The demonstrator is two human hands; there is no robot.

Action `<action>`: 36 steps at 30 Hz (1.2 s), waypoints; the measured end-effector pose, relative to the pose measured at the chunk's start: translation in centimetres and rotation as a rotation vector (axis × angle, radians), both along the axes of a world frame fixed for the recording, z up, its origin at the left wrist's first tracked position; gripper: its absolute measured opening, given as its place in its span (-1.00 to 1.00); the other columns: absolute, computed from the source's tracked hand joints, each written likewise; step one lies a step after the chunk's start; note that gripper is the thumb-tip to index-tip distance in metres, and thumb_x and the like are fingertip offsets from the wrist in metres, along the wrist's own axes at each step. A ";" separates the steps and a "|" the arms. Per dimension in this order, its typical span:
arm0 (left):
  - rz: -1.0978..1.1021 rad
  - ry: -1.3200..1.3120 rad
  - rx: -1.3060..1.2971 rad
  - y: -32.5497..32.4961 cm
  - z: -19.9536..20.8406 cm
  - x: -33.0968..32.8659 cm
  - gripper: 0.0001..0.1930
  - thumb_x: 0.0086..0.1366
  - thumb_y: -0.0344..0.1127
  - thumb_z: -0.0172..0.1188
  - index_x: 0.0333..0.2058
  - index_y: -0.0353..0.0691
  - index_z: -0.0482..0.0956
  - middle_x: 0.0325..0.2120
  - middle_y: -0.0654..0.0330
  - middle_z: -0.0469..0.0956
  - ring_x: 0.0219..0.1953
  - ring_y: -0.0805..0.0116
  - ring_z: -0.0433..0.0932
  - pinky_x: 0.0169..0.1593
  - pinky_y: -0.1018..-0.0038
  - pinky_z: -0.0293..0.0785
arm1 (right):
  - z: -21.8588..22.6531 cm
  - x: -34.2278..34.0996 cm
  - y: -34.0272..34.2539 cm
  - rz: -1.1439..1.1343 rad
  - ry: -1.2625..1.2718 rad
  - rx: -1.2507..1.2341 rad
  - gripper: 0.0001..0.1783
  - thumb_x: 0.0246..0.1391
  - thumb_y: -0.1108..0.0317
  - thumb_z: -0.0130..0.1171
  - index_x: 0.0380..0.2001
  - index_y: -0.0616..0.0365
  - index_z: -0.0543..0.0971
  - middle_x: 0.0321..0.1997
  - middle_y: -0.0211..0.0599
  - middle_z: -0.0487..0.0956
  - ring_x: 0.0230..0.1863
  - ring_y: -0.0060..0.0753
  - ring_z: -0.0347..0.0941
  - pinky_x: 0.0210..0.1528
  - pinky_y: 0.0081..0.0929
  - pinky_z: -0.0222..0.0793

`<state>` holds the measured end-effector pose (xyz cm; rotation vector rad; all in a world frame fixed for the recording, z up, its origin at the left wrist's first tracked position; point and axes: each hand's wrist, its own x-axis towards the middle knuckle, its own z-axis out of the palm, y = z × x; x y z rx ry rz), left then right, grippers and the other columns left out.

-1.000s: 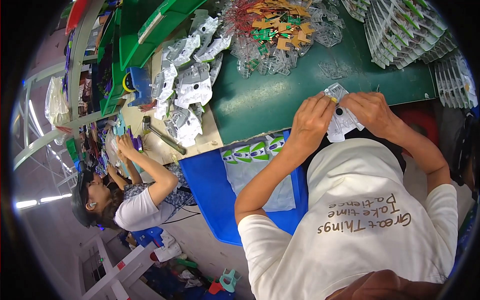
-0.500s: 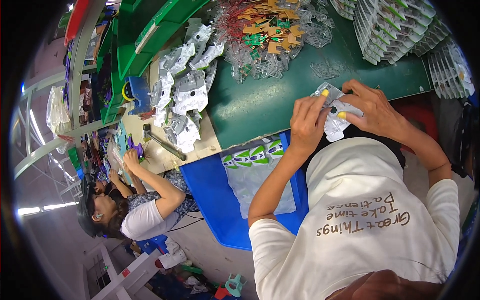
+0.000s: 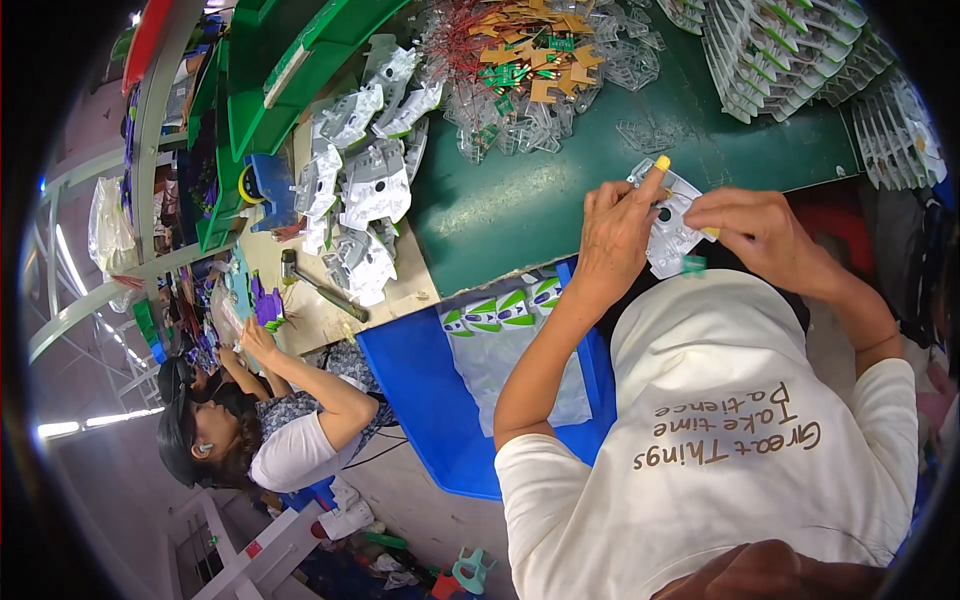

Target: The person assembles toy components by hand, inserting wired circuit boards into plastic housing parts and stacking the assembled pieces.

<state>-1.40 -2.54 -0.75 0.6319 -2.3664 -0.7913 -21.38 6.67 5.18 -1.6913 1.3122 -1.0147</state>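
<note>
A white-grey moulded plastic shell [image 3: 672, 232] with a round dark hole is held in front of my body, at the near edge of the green bench. My left hand [image 3: 618, 240] is closed around its left side, the yellow-capped index finger stretched along its upper end. At the right edge of the shell, my right hand [image 3: 755, 238] has its fingers and yellow-capped thumb pinched together; whether a small part is also between them is hidden. A small green piece [image 3: 693, 265], blurred, shows at the shell's lower end.
On the green bench [image 3: 500, 220] lie a pile of clear plastic parts [image 3: 540, 125], orange pieces and boards with red wires. Stacked shells [image 3: 785, 60] stand far right, loose shells [image 3: 375, 185] left, beside a hammer [image 3: 325, 288]. A blue bin [image 3: 425, 420] sits below; a co-worker [image 3: 310, 430] works at left.
My right hand has shifted from the shell's face to its right edge, fingers now bunched. My left index finger extends farther up. The green piece has come into sight at the shell's lower end.
</note>
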 end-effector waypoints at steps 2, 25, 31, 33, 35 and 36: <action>0.001 0.020 0.006 0.1 -0.1 -0.2 -0.28 0.10 -0.57 0.25 0.27 -0.17 0.27 -0.19 0.27 0.64 -0.18 0.20 0.43 -0.03 0.29 0.26 | -1.3 0.6 0.7 -0.066 0.289 -0.271 -0.74 -0.14 0.65 0.24 -0.28 0.32 0.62 -0.28 -0.13 0.61 -0.35 -0.14 0.58 -0.33 -0.39 0.51; 0.210 0.209 0.051 -0.3 0.8 0.7 -0.71 0.18 -0.61 0.21 -0.09 -0.34 0.57 -0.22 0.04 0.61 -0.15 0.06 0.54 -0.02 0.28 0.42 | -1.5 -3.5 6.4 -0.492 0.045 0.106 -0.72 -0.03 0.58 0.11 -0.18 0.17 0.48 -0.45 -0.27 0.54 -0.50 -0.44 0.47 -0.45 -0.47 0.36; 0.193 0.134 0.166 -0.7 0.7 1.0 -0.78 0.19 -0.59 0.23 -0.16 -0.33 0.59 -0.22 0.05 0.62 -0.17 0.10 0.56 -0.03 0.32 0.44 | 5.5 -14.9 11.5 -0.978 0.138 -0.342 -0.83 0.12 0.59 0.01 -0.20 0.20 0.43 -0.32 -0.57 0.41 -0.29 -0.78 0.32 -0.21 -0.72 0.25; 0.183 0.111 0.231 -0.4 0.5 0.6 -0.78 0.19 -0.56 0.25 -0.16 -0.32 0.61 -0.22 0.04 0.63 -0.17 0.11 0.57 -0.04 0.33 0.46 | 6.5 -20.3 12.8 -1.066 0.130 -0.310 -0.85 0.19 0.50 0.03 -0.17 0.17 0.44 -0.34 -0.61 0.40 -0.35 -0.86 0.27 -0.33 -0.79 0.16; 0.124 0.049 0.169 -0.3 0.4 0.1 -0.77 0.18 -0.54 0.26 -0.16 -0.32 0.61 -0.23 0.03 0.63 -0.18 0.10 0.57 -0.04 0.32 0.46 | 6.5 -24.9 13.5 -1.118 0.060 -0.185 -0.83 0.22 0.42 0.04 -0.13 0.13 0.47 -0.46 -0.69 0.39 -0.58 -0.88 0.13 -0.56 -0.81 0.03; 0.110 0.046 0.158 -0.3 0.3 -0.2 -0.78 0.19 -0.54 0.25 -0.15 -0.33 0.61 -0.23 0.02 0.63 -0.18 0.10 0.57 -0.04 0.32 0.46 | 6.1 -26.2 13.6 -1.113 0.032 -0.196 -0.82 0.22 0.40 0.05 -0.11 0.11 0.47 -0.48 -0.69 0.39 -0.60 -0.87 0.13 -0.57 -0.81 0.02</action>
